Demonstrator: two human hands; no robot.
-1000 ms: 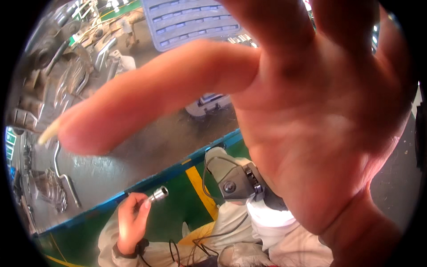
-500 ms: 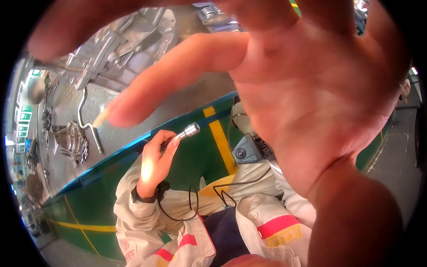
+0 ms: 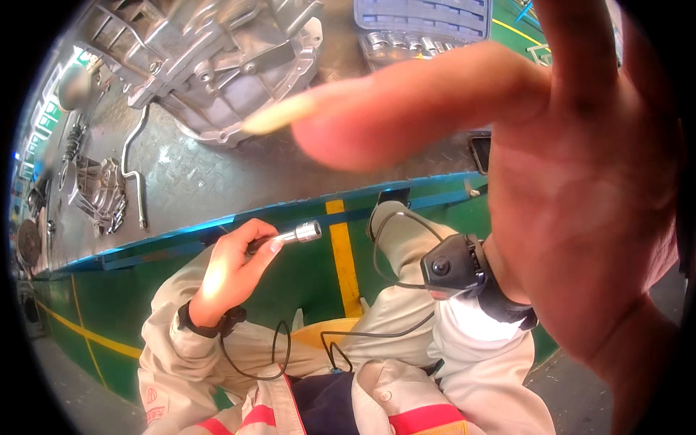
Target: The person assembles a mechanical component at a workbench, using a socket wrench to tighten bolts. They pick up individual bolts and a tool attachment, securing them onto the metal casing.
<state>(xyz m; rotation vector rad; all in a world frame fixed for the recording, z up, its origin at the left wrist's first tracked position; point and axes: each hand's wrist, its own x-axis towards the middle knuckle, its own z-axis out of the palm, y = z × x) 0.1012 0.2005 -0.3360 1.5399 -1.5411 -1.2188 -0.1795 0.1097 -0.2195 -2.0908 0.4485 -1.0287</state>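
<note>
My left hand (image 3: 226,274) is closed around a socket tool (image 3: 296,234); its shiny cylindrical socket points right, while most of the handle is hidden in my fingers. A bare patch of my right wrist (image 3: 504,270) shows above the strap of a black wrist device (image 3: 455,267). The rest of my right hand is hidden behind another person's large hand (image 3: 580,188), so its fingers cannot be read. That person's palm faces the view very close up, thumb stretched left with a long pale nail, covering much of the right side.
On the metal workbench (image 3: 217,177) lie a large cast-metal housing (image 3: 239,69), a smaller metal casing (image 3: 98,190) and a bent steel rod (image 3: 133,163). A blue socket case (image 3: 424,18) is at the back, a phone (image 3: 480,154) near the edge. Black cable (image 3: 377,332) crosses my lap.
The other person's hand has shifted right, uncovering the socket case, phone and more of my right forearm. The view has shifted too; my left hand still holds the socket tool.
</note>
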